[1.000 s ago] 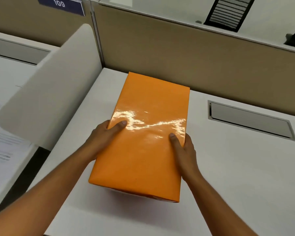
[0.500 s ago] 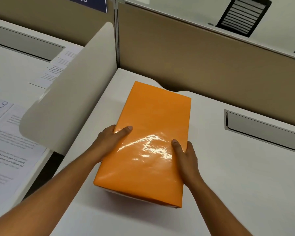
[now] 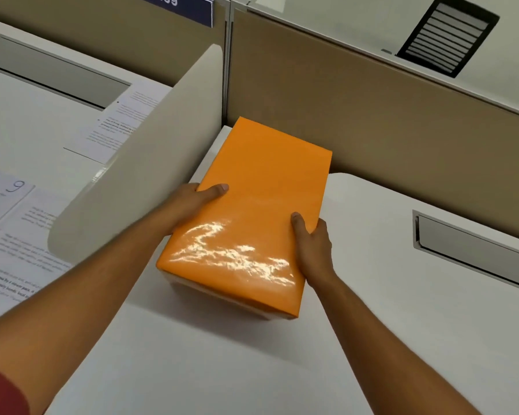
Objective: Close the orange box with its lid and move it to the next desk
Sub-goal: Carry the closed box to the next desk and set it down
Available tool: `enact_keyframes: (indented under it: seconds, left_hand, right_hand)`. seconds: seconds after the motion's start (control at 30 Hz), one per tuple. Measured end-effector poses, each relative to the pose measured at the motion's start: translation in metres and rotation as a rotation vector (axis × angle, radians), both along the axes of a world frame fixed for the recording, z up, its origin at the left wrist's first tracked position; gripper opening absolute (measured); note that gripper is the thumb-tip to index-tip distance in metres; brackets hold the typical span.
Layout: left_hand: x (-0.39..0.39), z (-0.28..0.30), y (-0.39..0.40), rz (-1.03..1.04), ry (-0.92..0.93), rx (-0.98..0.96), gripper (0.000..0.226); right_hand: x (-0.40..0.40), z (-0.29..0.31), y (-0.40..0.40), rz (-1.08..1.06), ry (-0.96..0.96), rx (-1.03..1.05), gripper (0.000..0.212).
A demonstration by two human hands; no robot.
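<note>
Between the left hand [image 3: 189, 202] and the right hand [image 3: 312, 247], gripped on both long sides with thumbs curled over the lid, the closed orange box [image 3: 252, 223] on the white desk [image 3: 372, 295], pointing away, with the next desk [image 3: 27, 139] off left past the divider [image 3: 150, 151].

head view looks steeply down, close over the white desk [image 3: 372, 295].

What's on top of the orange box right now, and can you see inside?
The orange lid covers the orange box. The left hand and right hand grip its sides, thumbs on top. The inside is hidden.
</note>
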State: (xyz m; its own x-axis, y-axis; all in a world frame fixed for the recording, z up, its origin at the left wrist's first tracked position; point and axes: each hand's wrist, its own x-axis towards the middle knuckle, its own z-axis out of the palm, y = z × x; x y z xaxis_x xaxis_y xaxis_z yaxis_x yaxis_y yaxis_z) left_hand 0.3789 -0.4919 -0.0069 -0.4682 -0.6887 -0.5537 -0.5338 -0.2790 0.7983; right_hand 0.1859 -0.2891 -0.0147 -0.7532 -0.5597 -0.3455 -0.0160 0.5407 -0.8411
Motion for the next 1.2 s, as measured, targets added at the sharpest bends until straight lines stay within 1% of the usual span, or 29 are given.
enact_keyframes:
  seconds: [0.1, 0.17, 0.2, 0.23, 0.3, 0.33, 0.37, 0.4, 0.43, 0.47, 0.5, 0.57, 0.63, 0.77, 1.07, 1.2]
  left_hand:
    - [-0.008, 0.001, -0.028, -0.003, -0.034, -0.075, 0.082]
    - [-0.015, 0.006, -0.039, -0.003, -0.109, -0.183, 0.086]
    - [-0.018, 0.008, -0.043, -0.01, -0.18, -0.292, 0.087]
    - [-0.021, 0.011, -0.044, -0.029, -0.269, -0.451, 0.088]
    - [-0.025, 0.015, -0.037, -0.087, -0.412, -0.829, 0.086]
    - [-0.025, 0.017, -0.029, -0.118, -0.416, -0.988, 0.082]
    - [-0.024, 0.02, -0.018, -0.155, -0.383, -1.095, 0.078]
    - [-0.022, 0.02, -0.006, -0.198, -0.342, -1.137, 0.074]
    - [-0.02, 0.018, 0.007, -0.248, -0.323, -1.129, 0.072]
    - [-0.017, 0.015, 0.02, -0.306, -0.338, -1.101, 0.072]
    - [-0.015, 0.01, 0.031, -0.37, -0.382, -1.081, 0.074]
    - [-0.011, -0.003, 0.045, -0.46, -0.464, -1.077, 0.076]
    - [-0.01, -0.01, 0.045, -0.466, -0.472, -1.097, 0.075]
    - [-0.016, -0.014, 0.026, -0.449, -0.464, -1.121, 0.076]
    - [-0.034, -0.009, -0.01, -0.46, -0.473, -1.115, 0.078]
    - [-0.037, -0.001, -0.009, -0.49, -0.504, -1.081, 0.075]
  right_hand:
    - [-0.006, 0.002, -0.028, -0.009, -0.001, 0.029, 0.076]
    - [-0.012, 0.004, -0.044, -0.013, 0.005, 0.041, 0.075]
    - [-0.015, 0.004, -0.052, -0.012, 0.002, 0.044, 0.075]
    - [-0.017, 0.004, -0.058, -0.01, -0.005, 0.051, 0.075]
    - [-0.018, 0.005, -0.065, -0.01, 0.018, 0.061, 0.082]
    - [-0.017, 0.008, -0.064, -0.004, 0.098, 0.054, 0.085]
    - [-0.013, 0.012, -0.06, 0.015, 0.234, 0.035, 0.085]
    - [-0.007, 0.016, -0.054, 0.045, 0.395, -0.003, 0.082]
    - [0.0, 0.019, -0.046, 0.096, 0.545, -0.049, 0.078]
    - [0.011, 0.02, -0.039, 0.173, 0.655, -0.073, 0.074]
    - [0.024, 0.021, -0.032, 0.271, 0.723, -0.05, 0.071]
    - [0.047, 0.015, -0.024, 0.471, 0.805, 0.11, 0.069]
    - [0.058, 0.009, -0.024, 0.579, 0.872, 0.268, 0.07]
    - [0.05, 0.007, -0.043, 0.585, 0.891, 0.31, 0.069]
    - [0.035, 0.0, -0.08, 0.555, 0.917, 0.294, 0.07]
    - [0.033, 0.004, -0.083, 0.57, 0.875, 0.307, 0.07]
